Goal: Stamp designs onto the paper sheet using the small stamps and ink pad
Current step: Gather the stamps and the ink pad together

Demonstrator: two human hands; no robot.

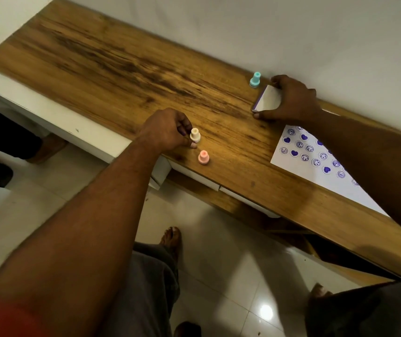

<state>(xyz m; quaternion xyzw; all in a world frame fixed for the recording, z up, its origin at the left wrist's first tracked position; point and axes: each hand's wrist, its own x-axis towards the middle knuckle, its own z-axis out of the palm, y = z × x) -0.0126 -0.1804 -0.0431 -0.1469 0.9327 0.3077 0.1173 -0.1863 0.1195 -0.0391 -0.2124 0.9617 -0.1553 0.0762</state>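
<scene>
Left hand (167, 132) pinches cream stamp (195, 135), right hand (291, 100) grips ink pad (268, 99) (purple-edged) — nearby pink stamp (203, 157) could get knocked over.

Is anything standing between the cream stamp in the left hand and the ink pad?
Nothing visible: only bare tabletop lies between cream stamp and ink pad. The pink stamp stands aside, nearer the person.
</scene>
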